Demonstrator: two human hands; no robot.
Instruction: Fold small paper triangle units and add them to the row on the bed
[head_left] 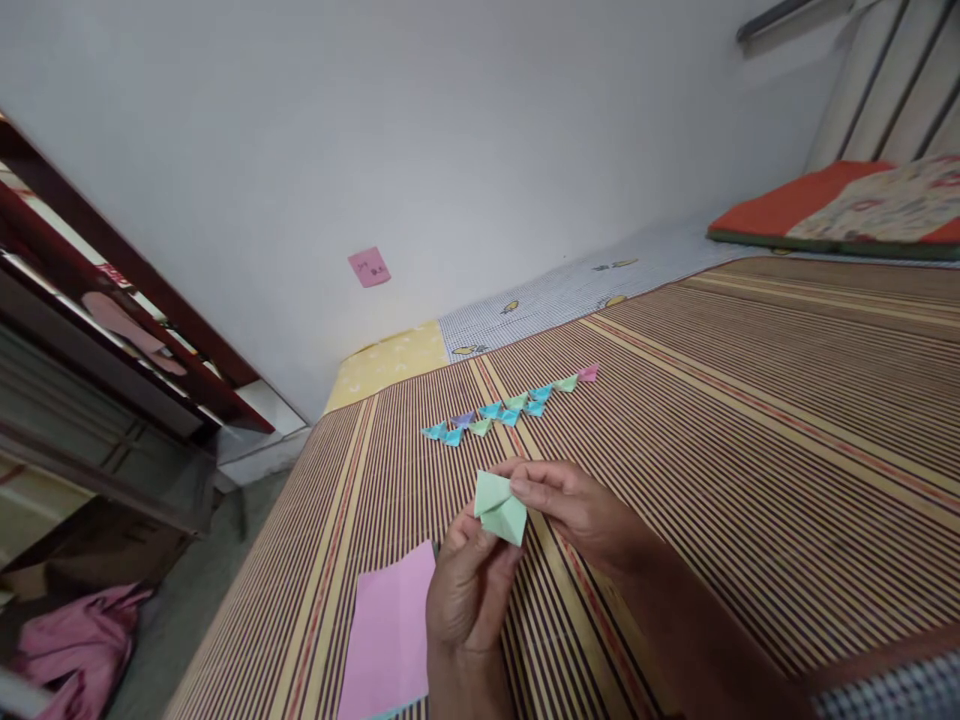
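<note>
Both hands pinch one small folded piece of light green paper (pixel 499 506) above a striped bamboo mat (pixel 750 420). My left hand (pixel 469 595) grips the piece's lower edge with thumb and fingers. From the right side, my right hand (pixel 577 505) holds its upper edge. Beyond the hands, a row of several small folded paper triangles (pixel 510 408) in blue, green, purple and pink lies on the mat. A flat pink paper sheet (pixel 390 630) lies just left of my left hand.
The mat covers a bed against a white wall with a pink sticky note (pixel 369 267). An orange-edged pillow (pixel 840 205) lies at the far right. Dark wooden furniture (pixel 112 330) and a pink cloth (pixel 75 640) are left of the bed, on the floor side.
</note>
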